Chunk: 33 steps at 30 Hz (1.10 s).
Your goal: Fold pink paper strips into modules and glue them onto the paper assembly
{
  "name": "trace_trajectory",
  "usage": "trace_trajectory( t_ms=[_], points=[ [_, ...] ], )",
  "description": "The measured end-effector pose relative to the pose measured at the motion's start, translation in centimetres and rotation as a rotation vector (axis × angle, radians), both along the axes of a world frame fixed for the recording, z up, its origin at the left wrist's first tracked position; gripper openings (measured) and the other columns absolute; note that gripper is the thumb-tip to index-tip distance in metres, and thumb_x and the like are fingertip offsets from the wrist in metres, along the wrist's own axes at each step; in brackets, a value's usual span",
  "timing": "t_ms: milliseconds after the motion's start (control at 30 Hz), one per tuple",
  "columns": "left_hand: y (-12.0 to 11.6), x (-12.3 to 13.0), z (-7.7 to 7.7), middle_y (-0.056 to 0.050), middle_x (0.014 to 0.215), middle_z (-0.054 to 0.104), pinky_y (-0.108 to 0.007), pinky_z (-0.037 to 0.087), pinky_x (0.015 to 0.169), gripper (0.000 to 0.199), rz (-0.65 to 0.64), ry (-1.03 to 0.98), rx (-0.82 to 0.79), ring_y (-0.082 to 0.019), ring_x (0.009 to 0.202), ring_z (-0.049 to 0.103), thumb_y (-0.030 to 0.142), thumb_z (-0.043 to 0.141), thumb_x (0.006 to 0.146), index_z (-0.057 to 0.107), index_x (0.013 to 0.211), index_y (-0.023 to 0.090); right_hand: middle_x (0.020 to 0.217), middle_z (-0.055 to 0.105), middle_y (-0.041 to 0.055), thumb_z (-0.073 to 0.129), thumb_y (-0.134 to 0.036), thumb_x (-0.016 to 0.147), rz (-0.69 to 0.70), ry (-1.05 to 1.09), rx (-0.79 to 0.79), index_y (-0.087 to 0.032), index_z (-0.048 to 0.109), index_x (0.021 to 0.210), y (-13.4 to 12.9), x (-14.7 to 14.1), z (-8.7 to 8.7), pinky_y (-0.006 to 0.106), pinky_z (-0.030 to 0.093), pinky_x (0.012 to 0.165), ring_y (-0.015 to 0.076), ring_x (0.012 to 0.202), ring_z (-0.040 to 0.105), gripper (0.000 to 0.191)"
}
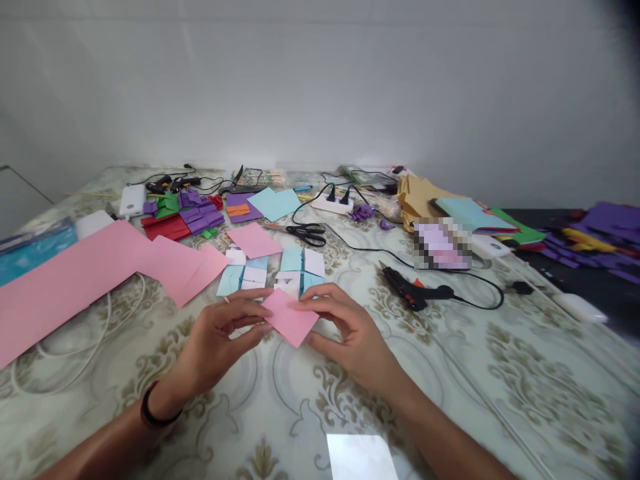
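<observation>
Between my two hands, above the patterned tablecloth, is a small square of pink paper (291, 319), turned so that a corner points toward me. My left hand (220, 337) pinches its left side between thumb and fingers. On the right side, my right hand (350, 330) grips it the same way, thumb below and fingers on top. Just beyond lie light blue and white folded paper pieces (301, 263), partly hidden by the pink square and my fingers. Behind them rests another pink sheet (254, 240), and black-handled scissors (306, 233) lie beside it.
A glue gun (417, 288) with its cord lies to the right. Long pink paper (75, 287) stretches across the left. Purple strips (200, 212), light blue sheets (275, 203) and a white power strip (333, 202) are farther back. Stacked coloured paper (475, 215) is at the back right.
</observation>
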State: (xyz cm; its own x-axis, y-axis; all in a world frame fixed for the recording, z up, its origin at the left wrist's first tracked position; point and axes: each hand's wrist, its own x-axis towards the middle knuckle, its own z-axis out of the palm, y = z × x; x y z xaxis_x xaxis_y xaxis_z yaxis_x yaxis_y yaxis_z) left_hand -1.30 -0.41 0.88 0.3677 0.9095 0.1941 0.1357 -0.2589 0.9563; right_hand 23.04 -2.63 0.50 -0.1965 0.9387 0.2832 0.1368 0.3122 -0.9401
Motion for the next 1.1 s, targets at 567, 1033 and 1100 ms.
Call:
trace_trajectory(
  t_ms=[567,1033,1100],
  points=[
    [-0.3,-0.2,0.1,-0.006,0.109,0.081,-0.028,0.065,0.088,0.02,-0.086,-0.102,0.02,-0.02,0.1,0.077,0.019,0.082,0.087,0.081,0.106,0.026,0.109,0.076,0.0048,0.087,-0.034,0.084,0.228,0.188,-0.073,-0.035,0.083,0.111,-0.1,-0.4,-0.5,0.04,0.048,0.1,0.0235,0.109,0.064,0.028],
    [-1.1,-0.2,0.3,0.002,0.09,0.083,-0.018,0.062,0.074,0.019,0.138,0.114,0.426,-0.013,0.079,0.079,0.023,0.085,0.085,0.077,0.103,0.025,0.101,0.078,0.0048,0.081,-0.041,0.089,0.077,0.256,-0.132,-0.035,0.087,0.099,-0.4,-0.6,-0.2,0.031,0.056,0.084,0.0178,0.091,0.07,0.013],
    [-1.0,-0.3,0.2,0.003,0.092,0.084,-0.017,0.062,0.076,0.018,0.142,0.105,0.43,-0.013,0.081,0.079,0.022,0.085,0.085,0.077,0.101,0.025,0.103,0.079,0.0047,0.082,-0.04,0.088,0.084,0.285,-0.159,-0.034,0.087,0.099,-0.4,-0.5,-0.5,0.031,0.056,0.085,0.0183,0.092,0.071,0.013]
  ],
)
